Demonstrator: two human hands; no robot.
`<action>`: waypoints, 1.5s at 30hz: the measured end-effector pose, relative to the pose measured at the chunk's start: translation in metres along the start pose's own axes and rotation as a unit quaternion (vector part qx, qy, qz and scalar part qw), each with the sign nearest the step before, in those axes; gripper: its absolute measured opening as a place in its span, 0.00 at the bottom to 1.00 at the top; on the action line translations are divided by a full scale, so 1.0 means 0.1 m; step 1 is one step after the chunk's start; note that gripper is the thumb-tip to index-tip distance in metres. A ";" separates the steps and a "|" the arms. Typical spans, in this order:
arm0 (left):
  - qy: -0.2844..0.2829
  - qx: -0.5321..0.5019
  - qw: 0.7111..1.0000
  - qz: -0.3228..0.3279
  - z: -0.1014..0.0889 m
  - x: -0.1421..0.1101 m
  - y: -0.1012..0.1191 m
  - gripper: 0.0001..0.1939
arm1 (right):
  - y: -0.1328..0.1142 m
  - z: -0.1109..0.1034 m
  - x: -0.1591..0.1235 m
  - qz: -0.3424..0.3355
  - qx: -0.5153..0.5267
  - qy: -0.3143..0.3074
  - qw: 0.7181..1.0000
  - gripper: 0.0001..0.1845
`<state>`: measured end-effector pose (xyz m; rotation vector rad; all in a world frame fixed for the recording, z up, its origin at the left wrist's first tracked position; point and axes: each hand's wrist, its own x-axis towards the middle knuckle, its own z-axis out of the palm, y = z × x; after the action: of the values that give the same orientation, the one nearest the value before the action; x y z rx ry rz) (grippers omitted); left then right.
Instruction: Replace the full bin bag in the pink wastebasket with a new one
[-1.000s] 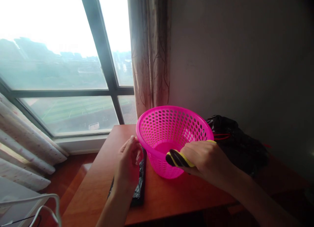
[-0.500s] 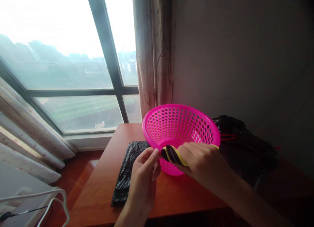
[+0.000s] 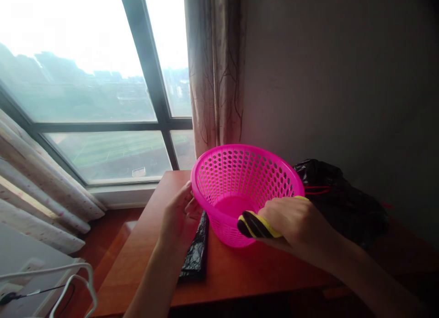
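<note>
A bright pink plastic basket [image 3: 228, 226] with many round holes sits tilted toward me on the wooden table. At its left rim, my left hand [image 3: 180, 217] lies against the outside with the fingers partly spread. My right hand [image 3: 293, 222] is closed around a yellow-and-black striped cloth [image 3: 257, 224] at the front right of the basket. One rounded end of the cloth sticks out on the left and a bit of yellow shows behind the knuckles. A folded black plastic bag [image 3: 195, 258] lies under my left forearm and beside the basket, partly covered.
A crumpled black plastic bag [image 3: 346, 208] with red drawstrings lies on the right of the table [image 3: 137, 263], by the wall. Behind the table stand a window [image 3: 103, 153] and a curtain [image 3: 219, 71]. White cables [image 3: 91, 281] hang at the lower left.
My left hand has moved left and up from the basket's front rim to its left side. The basket has shifted slightly left. The right hand with the cloth has moved a little right and down.
</note>
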<state>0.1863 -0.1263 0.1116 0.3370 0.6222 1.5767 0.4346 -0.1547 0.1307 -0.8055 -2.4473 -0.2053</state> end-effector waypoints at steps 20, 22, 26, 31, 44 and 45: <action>-0.070 0.072 0.994 -0.041 -0.05 -0.80 -0.54 0.14 | -0.06 0.03 0.10 0.036 -0.046 -0.007 0.998 0.19; -0.069 0.076 0.994 -0.046 -0.03 -0.85 -0.61 0.16 | -0.07 0.02 0.10 0.038 -0.053 -0.002 0.998 0.18; -0.068 0.095 0.992 -0.041 -0.04 -0.80 -0.66 0.15 | -0.09 0.00 0.09 0.038 -0.053 0.001 0.998 0.19; -0.072 0.131 0.989 -0.023 -0.05 -0.68 -0.63 0.18 | -0.11 0.00 0.05 0.034 -0.042 -0.005 0.999 0.17; -0.099 0.029 0.993 -0.051 -0.01 -0.15 -0.26 0.13 | 0.10 -0.09 -0.10 0.009 -0.024 -0.028 0.999 0.16; -0.096 0.028 0.993 -0.055 0.00 -0.10 -0.24 0.13 | 0.12 -0.09 -0.10 0.008 -0.022 -0.028 0.999 0.17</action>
<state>0.2070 -0.1356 0.0988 0.4826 0.5272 1.4045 0.4524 -0.1529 0.1319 -0.8615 -2.4962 -0.2338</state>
